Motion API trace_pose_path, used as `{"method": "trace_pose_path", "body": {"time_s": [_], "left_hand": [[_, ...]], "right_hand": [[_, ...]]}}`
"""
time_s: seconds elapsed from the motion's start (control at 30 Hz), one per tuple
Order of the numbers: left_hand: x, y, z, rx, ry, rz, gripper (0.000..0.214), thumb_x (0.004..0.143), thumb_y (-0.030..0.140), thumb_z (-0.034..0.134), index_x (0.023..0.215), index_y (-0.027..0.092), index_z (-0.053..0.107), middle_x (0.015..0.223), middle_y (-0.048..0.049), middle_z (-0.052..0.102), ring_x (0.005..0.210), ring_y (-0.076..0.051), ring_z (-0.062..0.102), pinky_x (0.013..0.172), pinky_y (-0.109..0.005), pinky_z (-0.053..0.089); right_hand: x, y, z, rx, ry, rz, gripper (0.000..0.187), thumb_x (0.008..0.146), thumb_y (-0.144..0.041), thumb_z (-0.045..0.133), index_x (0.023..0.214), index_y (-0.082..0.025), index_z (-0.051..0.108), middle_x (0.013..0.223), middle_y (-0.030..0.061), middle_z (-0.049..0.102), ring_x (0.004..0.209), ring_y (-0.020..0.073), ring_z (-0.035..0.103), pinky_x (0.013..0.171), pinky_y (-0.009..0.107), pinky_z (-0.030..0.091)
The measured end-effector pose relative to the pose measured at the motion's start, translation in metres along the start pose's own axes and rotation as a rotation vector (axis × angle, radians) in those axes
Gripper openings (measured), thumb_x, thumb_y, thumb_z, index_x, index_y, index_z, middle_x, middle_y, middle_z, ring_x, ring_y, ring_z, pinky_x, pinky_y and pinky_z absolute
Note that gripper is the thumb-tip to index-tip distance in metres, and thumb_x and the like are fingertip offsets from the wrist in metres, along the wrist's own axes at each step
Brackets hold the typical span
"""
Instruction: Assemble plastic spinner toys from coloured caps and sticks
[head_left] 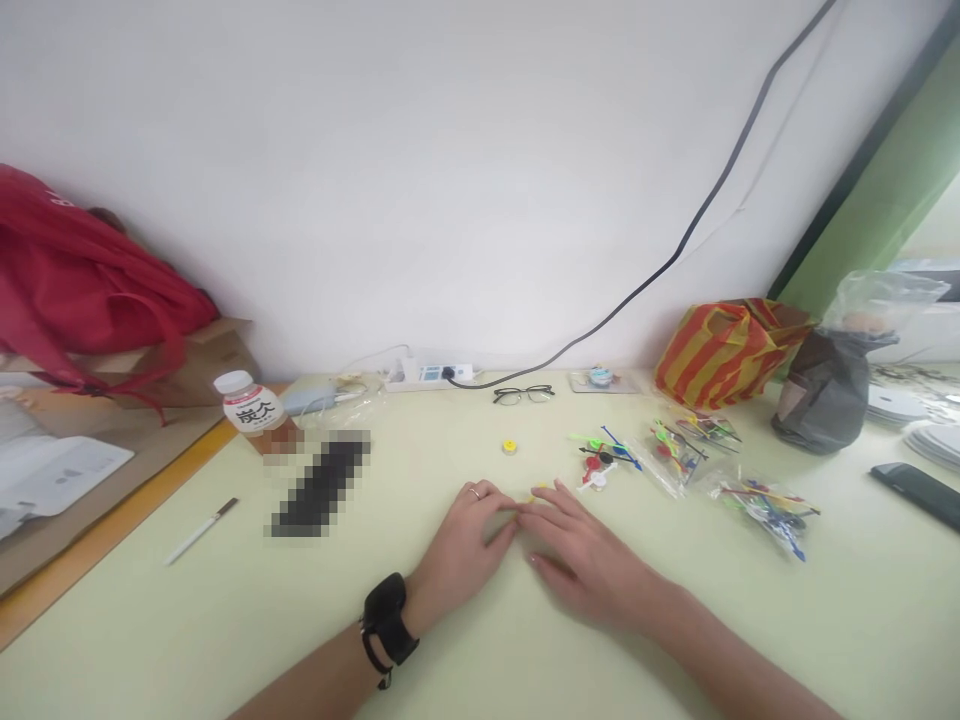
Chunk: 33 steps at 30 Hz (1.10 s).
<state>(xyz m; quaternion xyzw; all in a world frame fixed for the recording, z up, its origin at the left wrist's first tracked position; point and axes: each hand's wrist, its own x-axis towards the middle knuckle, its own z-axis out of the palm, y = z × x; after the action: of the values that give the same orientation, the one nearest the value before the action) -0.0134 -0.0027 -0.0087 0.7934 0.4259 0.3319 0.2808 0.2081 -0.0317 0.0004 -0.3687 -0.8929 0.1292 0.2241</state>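
My left hand (469, 540), with a ring and a black wrist strap, rests on the table with its fingers curled and the thumb bent in. Its fingertips close on a small yellow plastic piece (537, 493), mostly hidden behind the fingers. Beside it my right hand (581, 550) lies with fingers stretched out and thumb apart, its fingertips meeting the left hand's and touching the yellow piece. Farther back stands a small round yellow cap-like piece (509, 446). To the right lie loose coloured arrow-shaped pointers (604, 457) in green, blue, black, red and white.
Clear bags of coloured pointers (769, 510) lie at right, near a phone (919, 492), a grey bag (821, 390) and a striped bag (724, 355). Glasses (523, 395) and a power strip (431, 376) are by the wall. A bottle (259, 415) and a pen (201, 530) are left.
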Motion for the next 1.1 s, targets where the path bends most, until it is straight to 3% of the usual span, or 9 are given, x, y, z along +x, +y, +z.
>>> {"method": "trace_pose_path", "body": {"time_s": [0.13, 0.23, 0.37, 0.53, 0.63, 0.93, 1.1], "left_hand": [[0.004, -0.003, -0.006, 0.011, -0.069, 0.0, 0.019, 0.101, 0.026, 0.057, 0.095, 0.024, 0.074, 0.094, -0.0049, 0.071, 0.098, -0.024, 0.062, 0.09, -0.038, 0.048], [0.007, -0.004, -0.009, -0.006, -0.092, 0.009, 0.018, 0.1, 0.025, 0.057, 0.095, 0.024, 0.074, 0.095, -0.0047, 0.071, 0.098, -0.024, 0.061, 0.089, -0.037, 0.047], [0.007, 0.0, -0.01, 0.018, -0.14, 0.015, 0.02, 0.102, 0.025, 0.054, 0.101, 0.025, 0.074, 0.098, -0.0048, 0.07, 0.102, -0.024, 0.06, 0.091, -0.036, 0.046], [0.004, 0.006, -0.009, 0.128, -0.185, 0.066, 0.012, 0.096, 0.034, 0.067, 0.103, 0.026, 0.072, 0.09, -0.002, 0.064, 0.094, -0.022, 0.057, 0.091, -0.036, 0.045], [0.003, 0.007, -0.009, 0.164, -0.194, 0.088, 0.01, 0.097, 0.035, 0.067, 0.1, 0.026, 0.071, 0.087, -0.0008, 0.062, 0.089, -0.021, 0.056, 0.089, -0.035, 0.045], [0.003, 0.007, -0.011, 0.178, -0.207, 0.106, 0.007, 0.096, 0.03, 0.067, 0.095, 0.024, 0.068, 0.091, -0.0013, 0.064, 0.093, -0.021, 0.058, 0.091, -0.036, 0.045], [0.003, 0.009, -0.012, 0.134, -0.213, 0.119, 0.008, 0.09, 0.029, 0.073, 0.097, 0.025, 0.07, 0.1, -0.0018, 0.068, 0.099, -0.022, 0.06, 0.095, -0.037, 0.045]], "right_hand": [[0.002, 0.005, -0.001, 0.083, 0.021, 0.006, 0.042, 0.092, -0.01, 0.054, 0.132, -0.022, 0.057, 0.129, 0.0095, 0.067, 0.128, 0.0281, 0.054, 0.111, 0.047, 0.047], [0.002, 0.012, -0.001, 0.067, 0.053, 0.064, 0.03, 0.095, -0.01, 0.052, 0.12, -0.021, 0.062, 0.12, 0.0098, 0.068, 0.116, 0.0274, 0.059, 0.099, 0.045, 0.053], [0.002, 0.019, 0.003, 0.022, 0.079, 0.076, 0.021, 0.1, -0.012, 0.049, 0.111, -0.022, 0.065, 0.11, 0.0085, 0.07, 0.107, 0.0252, 0.061, 0.094, 0.042, 0.052], [0.002, 0.018, 0.01, -0.008, 0.08, 0.064, 0.018, 0.1, -0.009, 0.051, 0.1, -0.021, 0.065, 0.1, 0.0059, 0.069, 0.095, 0.0226, 0.061, 0.084, 0.038, 0.048], [0.002, 0.016, 0.011, -0.017, 0.061, 0.052, 0.018, 0.101, -0.009, 0.051, 0.092, -0.021, 0.062, 0.094, 0.0043, 0.068, 0.087, 0.021, 0.059, 0.079, 0.036, 0.045], [0.002, 0.018, 0.013, -0.014, 0.053, -0.005, 0.016, 0.101, -0.012, 0.054, 0.092, -0.021, 0.064, 0.09, 0.0028, 0.067, 0.084, 0.0197, 0.056, 0.077, 0.034, 0.04], [0.001, 0.017, 0.011, -0.012, 0.056, 0.036, 0.016, 0.097, -0.009, 0.053, 0.089, -0.02, 0.059, 0.087, 0.0021, 0.065, 0.079, 0.0189, 0.055, 0.073, 0.033, 0.039]]}}
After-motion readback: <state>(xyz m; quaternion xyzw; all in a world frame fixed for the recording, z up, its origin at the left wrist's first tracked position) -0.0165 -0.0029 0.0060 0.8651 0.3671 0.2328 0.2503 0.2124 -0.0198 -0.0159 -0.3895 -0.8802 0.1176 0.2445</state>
